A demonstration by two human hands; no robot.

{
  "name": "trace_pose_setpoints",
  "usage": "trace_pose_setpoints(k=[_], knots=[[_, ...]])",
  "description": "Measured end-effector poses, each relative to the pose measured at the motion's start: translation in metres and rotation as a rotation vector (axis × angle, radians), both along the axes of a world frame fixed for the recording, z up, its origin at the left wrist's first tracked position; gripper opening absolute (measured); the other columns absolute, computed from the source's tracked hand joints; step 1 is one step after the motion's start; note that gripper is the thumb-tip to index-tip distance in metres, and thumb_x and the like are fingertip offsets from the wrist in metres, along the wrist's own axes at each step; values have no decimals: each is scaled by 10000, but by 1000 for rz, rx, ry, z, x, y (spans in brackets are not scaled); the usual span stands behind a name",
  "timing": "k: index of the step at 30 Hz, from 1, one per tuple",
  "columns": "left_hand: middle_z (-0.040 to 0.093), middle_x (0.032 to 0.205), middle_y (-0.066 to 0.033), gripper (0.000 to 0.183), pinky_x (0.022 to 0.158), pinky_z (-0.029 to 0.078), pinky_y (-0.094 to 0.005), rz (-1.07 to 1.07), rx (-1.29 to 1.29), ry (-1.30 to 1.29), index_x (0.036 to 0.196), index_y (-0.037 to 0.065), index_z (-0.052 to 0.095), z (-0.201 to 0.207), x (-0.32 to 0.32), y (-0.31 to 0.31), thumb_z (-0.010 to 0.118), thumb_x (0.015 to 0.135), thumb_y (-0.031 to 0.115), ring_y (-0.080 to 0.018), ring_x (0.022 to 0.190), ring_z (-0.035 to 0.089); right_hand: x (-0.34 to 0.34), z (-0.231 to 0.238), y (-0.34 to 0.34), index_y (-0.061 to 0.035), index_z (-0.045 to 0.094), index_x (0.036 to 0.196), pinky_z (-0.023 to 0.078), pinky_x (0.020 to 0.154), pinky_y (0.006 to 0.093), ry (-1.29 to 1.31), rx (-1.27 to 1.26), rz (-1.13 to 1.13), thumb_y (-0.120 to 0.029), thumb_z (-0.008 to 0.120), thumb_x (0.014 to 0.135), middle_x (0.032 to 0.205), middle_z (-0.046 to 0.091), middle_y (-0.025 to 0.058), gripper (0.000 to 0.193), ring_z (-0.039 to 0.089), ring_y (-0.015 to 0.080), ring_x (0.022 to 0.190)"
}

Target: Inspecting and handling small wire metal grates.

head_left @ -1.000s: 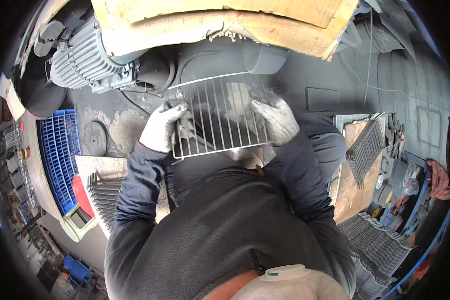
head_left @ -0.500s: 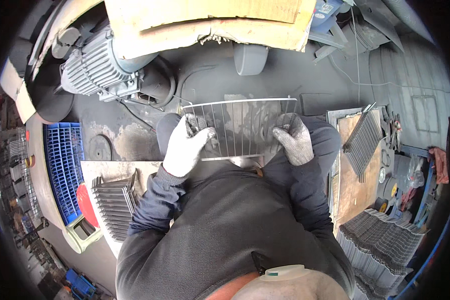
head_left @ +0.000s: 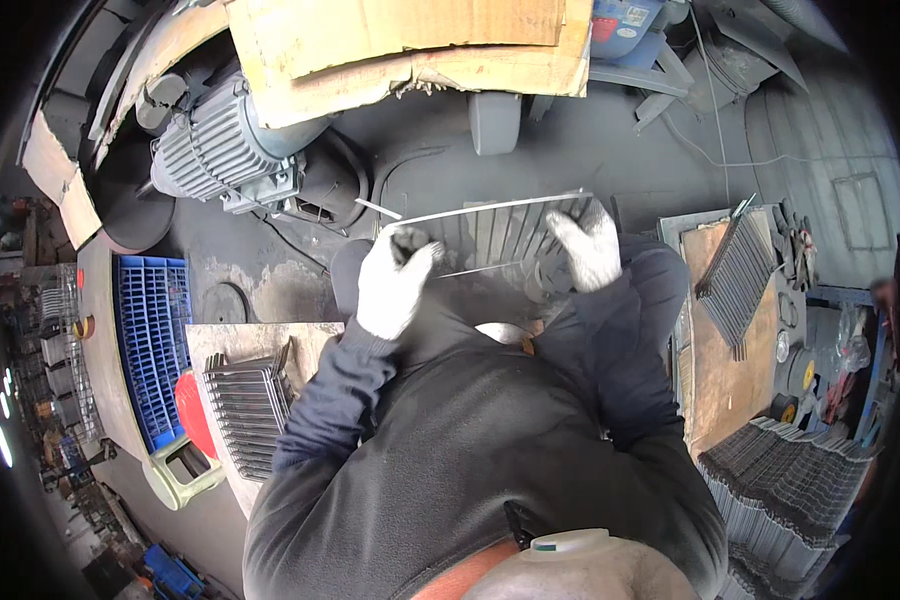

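Observation:
A wire rack (head_left: 500, 206) with a bright front rod and thin parallel bars is held up in front of me, above my knees. My left hand (head_left: 395, 285), in a whitish work glove, is closed around its left end, thumb toward the rack. At the opposite end, my gloved right hand (head_left: 592, 250) grips the rack with the thumb over the bars. The bars are blurred, and the fingers behind them are partly hidden. A stack of similar racks (head_left: 245, 415) lies on a board to my left. More racks (head_left: 740, 280) rest on a wooden board (head_left: 715, 400) to my right.
An electric motor (head_left: 220, 145) sits on the floor ahead left, its cable trailing nearby. Cardboard (head_left: 410, 65) covers something straight ahead. At left are a blue plastic crate (head_left: 155, 350) and a pale green stool (head_left: 175, 488). A tall pile of wire racks (head_left: 785, 480) stands at lower right.
The rack has tilted, so its bars look foreshortened and its right end sits higher. My right hand has risen slightly; my left has moved a little to the right. The view has shifted slightly.

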State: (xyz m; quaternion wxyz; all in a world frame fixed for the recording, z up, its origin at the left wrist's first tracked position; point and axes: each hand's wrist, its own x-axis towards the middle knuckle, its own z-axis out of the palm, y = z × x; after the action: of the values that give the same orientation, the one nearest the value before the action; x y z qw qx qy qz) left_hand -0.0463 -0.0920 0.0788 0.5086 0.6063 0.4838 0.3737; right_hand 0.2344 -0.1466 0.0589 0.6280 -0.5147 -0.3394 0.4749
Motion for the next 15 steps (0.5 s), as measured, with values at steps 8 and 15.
trace_pose_setpoints(k=[8,15], knots=[[672,872,-173,438,776,534,-406,-73,-28,155,1042,-6,614,-100,86,73,804,917,368,-279,804,646,79,-70,53,-24,633,1221,561,933,317,70,-10,-169,77,691,957,1134,683,45,289,655,158,1023],[674,843,-119,343,731,533,-377,-23,-328,-24,1011,4,616,-104,23,77,803,923,277,-218,793,657,20,-71,92,-3,657,1261,546,981,343,-171,-207,-58,-42,770,947,1202,730,102,336,676,184,1085]])
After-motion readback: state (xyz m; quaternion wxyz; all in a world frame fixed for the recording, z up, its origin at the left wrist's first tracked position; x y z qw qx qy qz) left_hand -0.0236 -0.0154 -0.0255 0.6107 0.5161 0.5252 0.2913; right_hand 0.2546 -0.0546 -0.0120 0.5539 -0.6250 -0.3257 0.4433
